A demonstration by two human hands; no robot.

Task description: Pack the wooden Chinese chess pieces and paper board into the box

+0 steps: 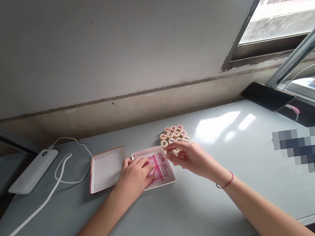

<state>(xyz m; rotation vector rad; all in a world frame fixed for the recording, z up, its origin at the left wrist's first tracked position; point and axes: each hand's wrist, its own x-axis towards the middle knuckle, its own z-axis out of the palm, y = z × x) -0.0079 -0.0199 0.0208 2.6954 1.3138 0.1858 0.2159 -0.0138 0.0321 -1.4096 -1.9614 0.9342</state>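
My left hand lies over the left side of an open shallow white box, its fingers apart and reaching over a folded sheet with red printed lines inside. Beside the box's far right corner, my right hand is closed, with thumb and fingertips drawn together. Whatever sits between those fingertips, if anything, is hidden. Just beyond this hand stand several round wooden Chinese chess pieces, grouped in rows with red or black characters on top. The hand covers the nearest ones.
The box lid lies inside-up left of the box. Farther left are a white power bank and a looped white cable. A dark phone leans at the back right by a metal frame. The wall closes off the grey table's far side.
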